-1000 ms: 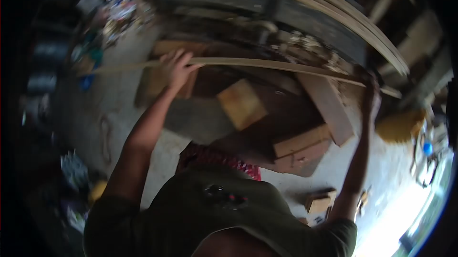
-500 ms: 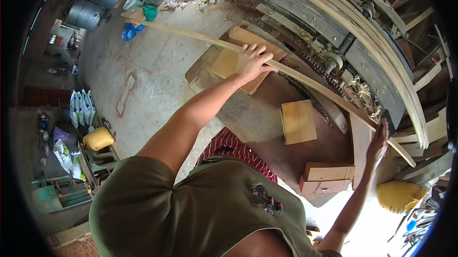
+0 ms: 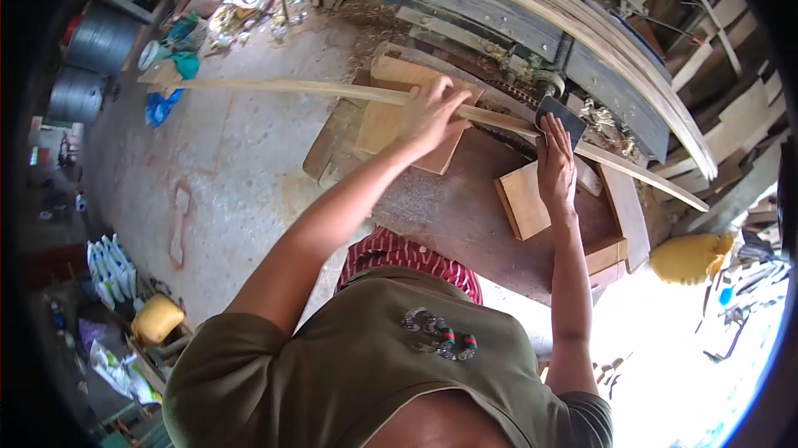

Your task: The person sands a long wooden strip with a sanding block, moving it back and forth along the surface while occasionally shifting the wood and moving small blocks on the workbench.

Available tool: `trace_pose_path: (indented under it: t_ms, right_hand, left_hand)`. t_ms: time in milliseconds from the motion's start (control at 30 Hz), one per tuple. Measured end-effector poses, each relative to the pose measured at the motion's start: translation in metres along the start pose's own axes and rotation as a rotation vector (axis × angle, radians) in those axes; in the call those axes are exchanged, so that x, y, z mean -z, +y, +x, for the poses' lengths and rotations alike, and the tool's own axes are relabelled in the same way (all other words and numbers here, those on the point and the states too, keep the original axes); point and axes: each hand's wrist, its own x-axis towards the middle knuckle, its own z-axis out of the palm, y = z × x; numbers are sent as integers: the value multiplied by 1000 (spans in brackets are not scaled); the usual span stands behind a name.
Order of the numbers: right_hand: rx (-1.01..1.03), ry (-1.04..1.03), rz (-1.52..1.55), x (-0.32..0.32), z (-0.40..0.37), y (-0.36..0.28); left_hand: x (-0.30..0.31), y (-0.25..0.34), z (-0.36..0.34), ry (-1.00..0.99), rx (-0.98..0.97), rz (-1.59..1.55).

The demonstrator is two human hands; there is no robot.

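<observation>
A long, thin wooden strip (image 3: 274, 87) runs across the view, over the low work table (image 3: 399, 199). My left hand (image 3: 434, 118) grips it near the middle, fingers over the top and thumb beneath. Farther right, my right hand (image 3: 559, 167) presses a dark sheet of what looks like sandpaper (image 3: 567, 121) on the strip, its fingers lying together along the sheet. Flat wooden boards (image 3: 386, 128) lie under the strip by my left hand. A small wooden block (image 3: 524, 203) sits just left of my right wrist.
Beyond the table stands a machine with a dark metal bed (image 3: 490, 12), long planks (image 3: 582, 16) lying along it. A yellow sack (image 3: 686, 258) is at the right. Metal drums (image 3: 101, 39), a yellow jerrycan (image 3: 158, 319) and a blue bag (image 3: 162, 107) are on the left.
My right hand has slid the dark sheet leftward along the strip, from near its right end toward my left hand. My left hand keeps its grip. The view has shifted.
</observation>
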Motion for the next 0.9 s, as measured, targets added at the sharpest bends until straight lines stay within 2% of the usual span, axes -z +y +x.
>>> trace_pose_path:
  t_ms: [33, 100, 167, 233, 300, 367, 400, 433, 533, 567, 633, 667, 700, 733, 800, 833, 900]
  right_hand:
    - [-5, 5, -22, 2, 1, 0]
    - [-21, -34, 14, 6, -1, -2]
    - [-39, -31, -2, 4, 0, -3]
    - [-75, 11, -21, -3, 2, -5]
    - [-117, 77, -35, -24, 0, -15]
    - [-45, 134, -64, -54, 1, -38]
    - [-12, 28, -128, -61, 5, -78]
    - [-48, -23, 87, -75, 12, -103]
    - [117, -79, -5, -107, 30, -174]
    - [97, -76, 63, -106, 33, -178]
    - [67, -122, 23, -93, 27, -149]
    - [-3, -22, -26, -87, 18, -117]
    - [112, 159, 91, -73, 5, -76]
    - [-65, 13, -273, -47, 1, -59]
    - [-178, 126, -235, -16, -11, 12]
    - [-241, 187, -224, -5, -14, 22]
    - [-323, 169, -333, -9, -9, 15]
  left_hand:
    - [6, -13, -1, -4, -31, -151]
    - [50, -62, -8, -65, 13, -48]
    - [84, -137, -27, -248, 85, 123]
    - [112, -215, -51, -488, 141, 128]
    - [133, -229, -52, -527, 317, 104]
    - [121, -244, -60, -493, 211, 100]
    - [114, -248, -59, -457, 118, 93]
    - [114, -251, -58, -456, 87, 75]
    - [113, -249, -57, -450, 41, 0]
    - [113, -251, -56, -457, 25, -5]
    - [121, -245, -49, -465, -1, -7]
    - [128, -234, -44, -530, 72, -15]
    - [130, -230, -42, -597, 153, -23]
    - [121, -238, -45, -596, 157, -26]
    - [98, -265, -60, -463, 67, -22]
    - [98, -269, -65, -471, 74, -20]
    - [96, -265, -61, -422, 42, -57]
